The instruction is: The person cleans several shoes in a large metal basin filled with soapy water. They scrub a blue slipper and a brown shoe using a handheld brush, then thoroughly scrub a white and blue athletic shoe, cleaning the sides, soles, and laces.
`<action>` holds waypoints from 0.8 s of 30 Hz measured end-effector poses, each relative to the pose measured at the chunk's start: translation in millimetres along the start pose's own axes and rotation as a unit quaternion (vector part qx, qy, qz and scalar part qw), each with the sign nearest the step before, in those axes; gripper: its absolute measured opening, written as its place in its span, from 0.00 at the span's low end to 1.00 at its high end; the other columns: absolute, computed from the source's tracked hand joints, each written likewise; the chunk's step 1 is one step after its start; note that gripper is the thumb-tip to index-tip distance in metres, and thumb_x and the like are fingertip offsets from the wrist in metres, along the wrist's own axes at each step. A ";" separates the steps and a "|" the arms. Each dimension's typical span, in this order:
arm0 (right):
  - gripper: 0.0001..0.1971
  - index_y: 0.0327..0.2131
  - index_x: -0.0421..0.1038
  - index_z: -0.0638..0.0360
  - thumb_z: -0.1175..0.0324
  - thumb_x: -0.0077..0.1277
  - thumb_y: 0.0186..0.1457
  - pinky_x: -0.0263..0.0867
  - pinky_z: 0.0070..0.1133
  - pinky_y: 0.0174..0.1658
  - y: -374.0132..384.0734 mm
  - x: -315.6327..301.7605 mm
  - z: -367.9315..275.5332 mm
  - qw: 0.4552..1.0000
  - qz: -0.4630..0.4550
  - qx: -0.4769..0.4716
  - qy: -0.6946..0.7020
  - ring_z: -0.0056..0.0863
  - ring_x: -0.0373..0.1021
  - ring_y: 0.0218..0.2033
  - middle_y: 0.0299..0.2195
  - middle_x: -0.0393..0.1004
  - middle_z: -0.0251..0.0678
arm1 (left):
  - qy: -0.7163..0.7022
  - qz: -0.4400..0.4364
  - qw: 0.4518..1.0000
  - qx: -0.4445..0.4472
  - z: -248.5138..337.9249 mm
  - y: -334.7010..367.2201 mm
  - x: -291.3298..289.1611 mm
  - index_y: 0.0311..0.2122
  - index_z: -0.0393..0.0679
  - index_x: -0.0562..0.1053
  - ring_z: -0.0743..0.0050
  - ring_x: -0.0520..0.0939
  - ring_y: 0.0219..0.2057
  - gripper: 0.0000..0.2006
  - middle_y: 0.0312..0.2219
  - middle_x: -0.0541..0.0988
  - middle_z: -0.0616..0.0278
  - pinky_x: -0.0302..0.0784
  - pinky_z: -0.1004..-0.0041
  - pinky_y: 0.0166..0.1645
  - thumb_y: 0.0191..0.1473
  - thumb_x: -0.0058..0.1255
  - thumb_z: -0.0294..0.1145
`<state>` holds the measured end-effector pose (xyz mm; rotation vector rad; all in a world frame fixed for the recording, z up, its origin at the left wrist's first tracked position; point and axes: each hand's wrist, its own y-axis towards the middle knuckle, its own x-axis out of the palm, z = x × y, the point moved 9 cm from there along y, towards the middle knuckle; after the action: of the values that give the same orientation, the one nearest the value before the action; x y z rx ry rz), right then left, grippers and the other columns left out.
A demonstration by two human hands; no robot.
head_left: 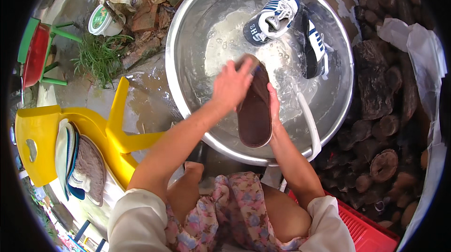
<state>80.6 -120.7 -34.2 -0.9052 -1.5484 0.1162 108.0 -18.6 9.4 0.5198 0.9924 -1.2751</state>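
Note:
My right hand grips a dark brown slipper by its side, holding it tilted over the near part of a large round metal basin. My left hand is closed around what looks like a small brush, pressed to the slipper's far end; motion blurs it. Water with suds lies in the basin. At its far side sits a navy and white sneaker. Its mate, a second sneaker, lies on its side against the right wall.
A white hose hangs over the basin's near right rim. On the left stands a yellow plastic chair with insoles on it. Stacked logs fill the right side, above a red crate. A white tub stands far left.

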 end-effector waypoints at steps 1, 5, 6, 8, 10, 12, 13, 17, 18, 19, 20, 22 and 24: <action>0.34 0.55 0.58 0.58 0.40 0.34 0.56 0.71 0.42 0.36 -1.0 7.0 10.3 0.999 0.005 0.034 0.028 0.42 0.71 0.40 0.45 0.69 0.46 | 0.024 0.021 0.999 -0.020 -15.8 9.8 -6.4 0.58 0.57 0.58 0.42 0.72 0.42 0.23 0.42 0.64 0.46 0.74 0.55 0.42 0.57 0.41 0.43; 0.34 0.54 0.59 0.58 0.40 0.35 0.55 0.71 0.40 0.38 -2.1 25.5 19.1 0.998 -0.028 0.052 0.010 0.41 0.71 0.40 0.43 0.71 0.45 | 0.023 0.071 0.988 -0.135 -64.9 8.7 -20.9 0.59 0.55 0.56 0.39 0.71 0.43 0.23 0.42 0.63 0.43 0.72 0.54 0.44 0.58 0.39 0.43; 0.33 0.54 0.60 0.58 0.41 0.36 0.56 0.71 0.38 0.39 -0.4 22.8 13.5 0.999 -0.026 0.042 0.000 0.41 0.71 0.40 0.42 0.71 0.45 | -0.054 0.050 0.986 -0.152 -62.3 -0.3 -11.8 0.59 0.54 0.55 0.37 0.71 0.41 0.24 0.43 0.62 0.41 0.71 0.53 0.45 0.59 0.38 0.43; 0.32 0.54 0.61 0.58 0.42 0.36 0.56 0.71 0.36 0.41 12.7 -10.4 -5.2 1.000 0.015 -0.006 0.010 0.41 0.70 0.41 0.43 0.71 0.45 | -0.156 0.011 0.974 -0.163 -44.8 -20.0 8.7 0.60 0.54 0.54 0.34 0.72 0.40 0.24 0.44 0.61 0.39 0.70 0.52 0.45 0.59 0.38 0.43; 0.29 0.52 0.64 0.58 0.44 0.36 0.58 0.67 0.32 0.47 14.9 -30.1 -26.2 0.994 0.082 -0.074 0.012 0.39 0.70 0.42 0.44 0.71 0.44 | -0.207 -0.029 0.970 -0.126 -16.4 -42.2 23.2 0.60 0.53 0.55 0.34 0.73 0.39 0.25 0.43 0.61 0.38 0.70 0.51 0.44 0.59 0.39 0.43; 0.30 0.52 0.64 0.58 0.43 0.36 0.57 0.66 0.34 0.48 17.4 -44.6 -31.1 0.996 0.063 -0.063 0.010 0.40 0.69 0.43 0.44 0.71 0.43 | -0.179 -0.039 0.983 -0.019 11.2 -60.7 32.8 0.59 0.53 0.56 0.35 0.73 0.38 0.25 0.43 0.61 0.39 0.72 0.52 0.43 0.58 0.41 0.42; 0.31 0.52 0.64 0.58 0.42 0.36 0.56 0.65 0.35 0.48 18.1 -53.6 -32.7 0.997 0.045 -0.054 0.008 0.40 0.69 0.43 0.44 0.71 0.43 | -0.165 -0.039 0.985 0.042 29.1 -70.0 38.3 0.59 0.53 0.57 0.36 0.73 0.37 0.25 0.42 0.62 0.40 0.72 0.53 0.41 0.57 0.43 0.42; 0.35 0.54 0.61 0.57 0.38 0.34 0.54 0.61 0.39 0.52 0.6 -32.3 -24.7 0.999 0.042 -0.007 0.034 0.44 0.66 0.47 0.49 0.68 0.44 | -0.106 -0.097 0.986 0.089 47.8 -59.5 18.4 0.58 0.54 0.59 0.37 0.73 0.41 0.26 0.44 0.63 0.43 0.75 0.57 0.42 0.54 0.47 0.39; 0.34 0.54 0.61 0.57 0.39 0.33 0.56 0.61 0.37 0.53 3.3 -22.3 -24.5 0.997 0.053 -0.043 0.044 0.42 0.66 0.48 0.49 0.67 0.44 | -0.034 -0.042 0.992 0.117 33.5 -44.5 10.0 0.58 0.55 0.59 0.38 0.73 0.40 0.26 0.44 0.64 0.43 0.75 0.57 0.42 0.54 0.47 0.40; 0.31 0.54 0.62 0.57 0.42 0.32 0.58 0.62 0.35 0.53 1.0 -10.4 -25.2 0.992 0.090 -0.089 0.026 0.39 0.66 0.49 0.49 0.68 0.44 | 0.035 0.013 0.989 0.143 24.4 -33.4 6.6 0.58 0.56 0.59 0.38 0.73 0.39 0.26 0.43 0.64 0.43 0.75 0.57 0.42 0.54 0.47 0.40; 0.31 0.53 0.62 0.57 0.43 0.32 0.58 0.62 0.33 0.53 3.1 -12.7 -27.7 0.990 0.094 -0.108 0.015 0.37 0.66 0.49 0.49 0.68 0.43 | 0.035 0.011 0.989 0.143 22.0 -26.7 8.9 0.58 0.56 0.59 0.38 0.73 0.39 0.26 0.43 0.64 0.43 0.75 0.57 0.42 0.54 0.47 0.40; 0.30 0.53 0.63 0.58 0.44 0.33 0.59 0.62 0.32 0.54 8.4 -20.3 -33.0 0.988 0.096 -0.124 0.006 0.36 0.66 0.49 0.48 0.69 0.43 | 0.010 0.075 0.990 0.123 13.0 -19.0 0.0 0.56 0.55 0.60 0.42 0.73 0.38 0.24 0.37 0.65 0.46 0.72 0.55 0.41 0.54 0.47 0.41; 0.29 0.53 0.63 0.58 0.45 0.34 0.59 0.63 0.31 0.52 15.1 -20.4 -34.8 0.996 0.051 -0.075 0.014 0.35 0.66 0.49 0.48 0.69 0.41 | -0.102 0.045 0.993 -0.044 -11.3 -3.5 6.5 0.57 0.54 0.58 0.39 0.72 0.39 0.23 0.38 0.65 0.44 0.71 0.54 0.43 0.56 0.43 0.42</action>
<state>116.5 -137.3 -51.3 -1.1001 -1.5003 0.0599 101.0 -14.0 -1.2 0.3540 0.8401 -1.1741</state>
